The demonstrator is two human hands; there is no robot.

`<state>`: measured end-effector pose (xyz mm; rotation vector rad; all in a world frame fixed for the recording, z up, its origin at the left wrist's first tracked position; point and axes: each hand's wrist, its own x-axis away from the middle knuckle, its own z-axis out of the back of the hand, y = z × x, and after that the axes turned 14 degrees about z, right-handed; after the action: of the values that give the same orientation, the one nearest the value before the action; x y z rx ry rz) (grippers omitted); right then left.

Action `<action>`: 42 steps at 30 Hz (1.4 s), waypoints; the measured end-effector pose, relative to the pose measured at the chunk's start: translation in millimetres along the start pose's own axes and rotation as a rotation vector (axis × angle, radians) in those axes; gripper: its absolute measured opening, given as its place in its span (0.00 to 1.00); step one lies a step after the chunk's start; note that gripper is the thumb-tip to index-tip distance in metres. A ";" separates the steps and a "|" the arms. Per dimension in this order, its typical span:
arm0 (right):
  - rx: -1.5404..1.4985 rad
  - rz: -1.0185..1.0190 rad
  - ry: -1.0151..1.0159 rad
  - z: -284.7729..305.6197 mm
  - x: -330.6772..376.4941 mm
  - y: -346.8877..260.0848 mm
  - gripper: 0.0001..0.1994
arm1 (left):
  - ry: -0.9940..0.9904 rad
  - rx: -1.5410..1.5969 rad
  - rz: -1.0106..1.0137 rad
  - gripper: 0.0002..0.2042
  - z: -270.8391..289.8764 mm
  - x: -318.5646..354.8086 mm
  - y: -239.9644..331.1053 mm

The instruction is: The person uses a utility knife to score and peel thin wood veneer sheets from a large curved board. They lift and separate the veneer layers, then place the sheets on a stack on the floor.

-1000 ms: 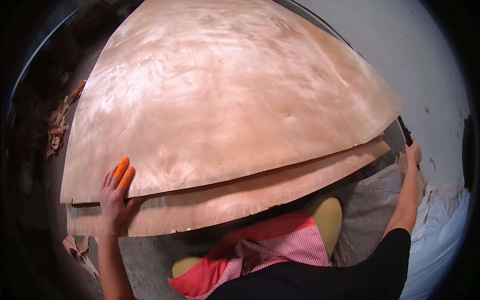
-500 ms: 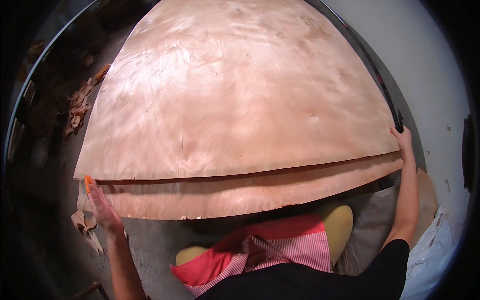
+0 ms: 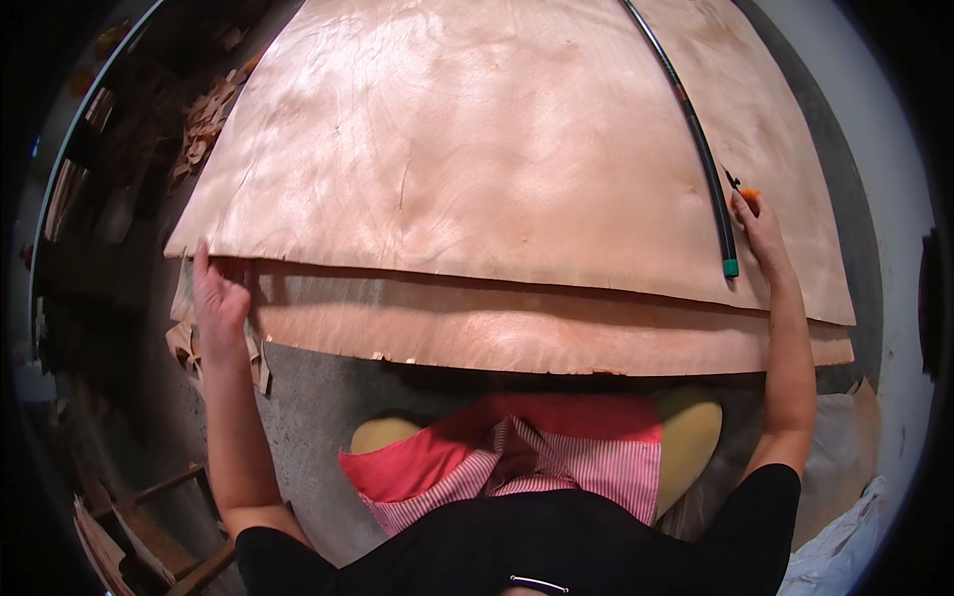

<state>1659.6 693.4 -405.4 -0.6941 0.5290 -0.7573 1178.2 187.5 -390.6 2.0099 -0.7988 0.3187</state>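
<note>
Grey floor (image 3: 328, 397) carries curled wood scraps (image 3: 204, 124) at left; the broad, pale upper sheet (image 3: 447, 149) overlaps a lower sheet (image 3: 477, 323) and bears a black pole (image 3: 704, 149), green-tipped.

Kinda grubby gray floor (image 3: 328, 397), with 2 messy bunches of thin brown scraps (image 3: 204, 124) down the left side. Some wooden frame thing (image 3: 167, 483) sits bottom left, crumpled whitish plastic (image 3: 840, 536) bottom right, plain pale wall (image 3: 865, 79) along the right edge.
</note>
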 end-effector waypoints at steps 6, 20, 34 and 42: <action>0.881 0.608 0.297 -7.8 1.3 -21.7 0.18 | 0.031 -0.270 -0.607 0.27 -75.8 -7.5 -52.2; -1.313 0.260 -0.324 -291.0 -54.0 -330.5 0.28 | -0.523 -0.466 -0.580 0.35 -148.9 1.6 -72.9; -1.028 0.324 -0.577 -350.8 -49.4 -345.5 0.15 | -0.342 -0.288 -0.778 0.34 -97.4 -40.5 -87.5; -1.122 0.328 -0.545 -346.9 -46.0 -334.7 0.15 | -0.414 -0.211 -0.750 0.34 -100.0 -40.8 -86.7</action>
<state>1258.5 423.1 -381.9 -1.7339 0.5167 0.1290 1212.3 319.6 -414.9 2.0365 -0.2495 -0.6018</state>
